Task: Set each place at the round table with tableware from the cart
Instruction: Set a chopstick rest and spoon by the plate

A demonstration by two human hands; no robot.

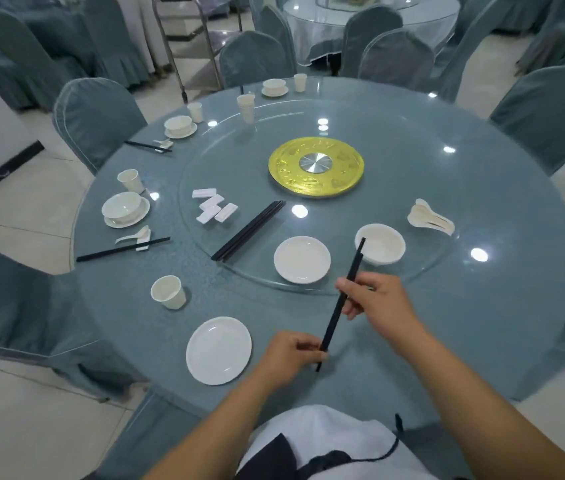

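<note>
Chopsticks, black, slender pair (340, 299), held over the round table's near edge.
Left hand (293, 356) pinches the lower ends, right hand (376, 299) the middle; light, stiff, probably slippery, so grip mid-length.

You are looking at an evenly lit, fairly bright scene with a cool, bluish cast. Overhead lamps show as small round white glare spots on the glass turntable (308, 285) and across the round table (481, 323), while shadows under the white plate (218, 350) and paper cup (169, 292) stay soft and faint. The wide-angle lens bends your view: chairs (97, 116) and floor lines curve toward the edges, and your forearms stretch near the bottom. The centre is reasonably sharp, but the far table (371, 19) and the corners smear softly. White dishes sit close to overexposure, losing surface detail.
</note>
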